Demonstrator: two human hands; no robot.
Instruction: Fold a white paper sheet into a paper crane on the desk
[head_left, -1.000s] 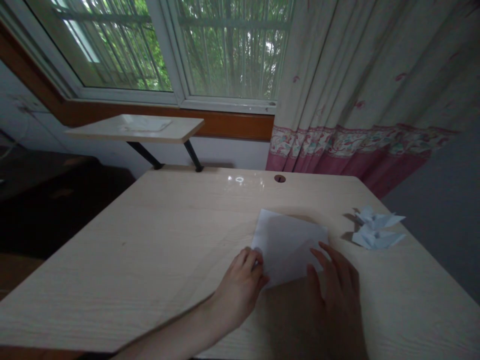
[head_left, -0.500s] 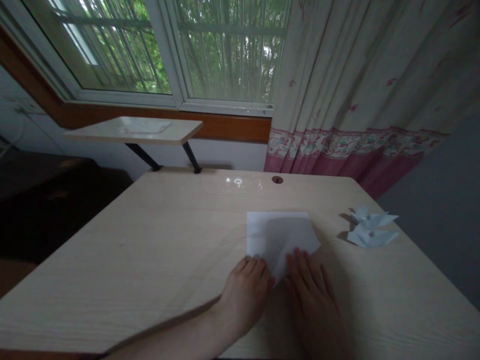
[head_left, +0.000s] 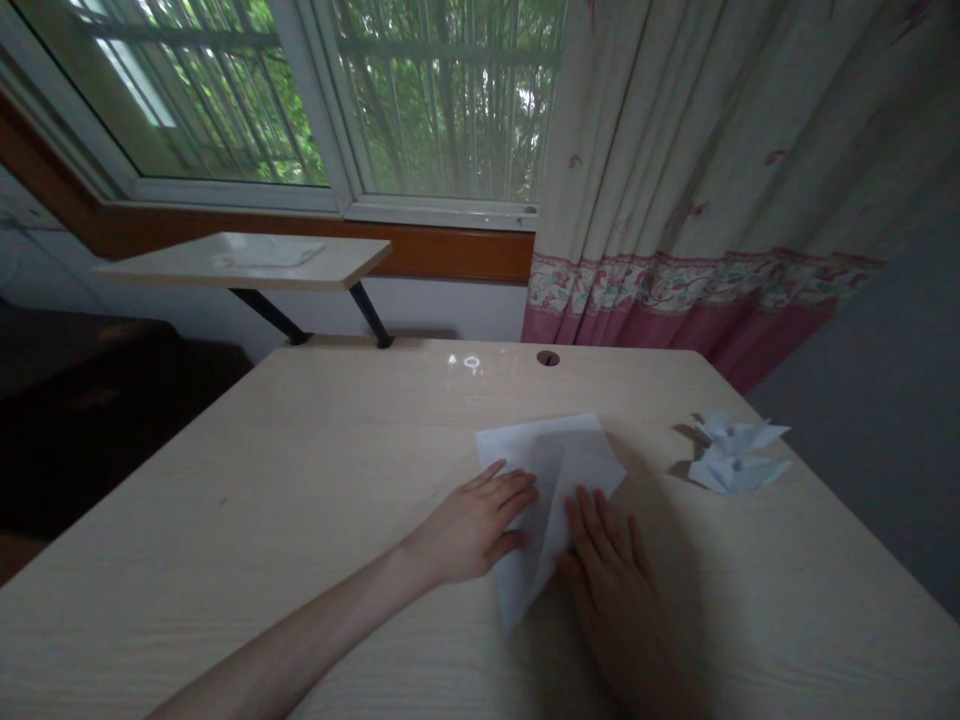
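A white sheet of paper (head_left: 551, 470) lies partly folded on the light wooden desk (head_left: 322, 480), right of centre. My left hand (head_left: 476, 525) rests flat on its left part, fingers stretched out and slightly apart. My right hand (head_left: 607, 585) lies flat on the paper's lower right edge, fingers extended along the fold. Neither hand grips anything; both press on the sheet.
Two folded white paper figures (head_left: 735, 455) sit near the desk's right edge. A small raised shelf (head_left: 247, 262) with a paper on it stands at the back left. A cable hole (head_left: 548, 358) is at the desk's rear. A window and a patterned curtain (head_left: 712, 180) are behind.
The paper has been turned and folded so a point now faces me. My left hand moved up onto the sheet; my right hand slid inward and lower along the fold.
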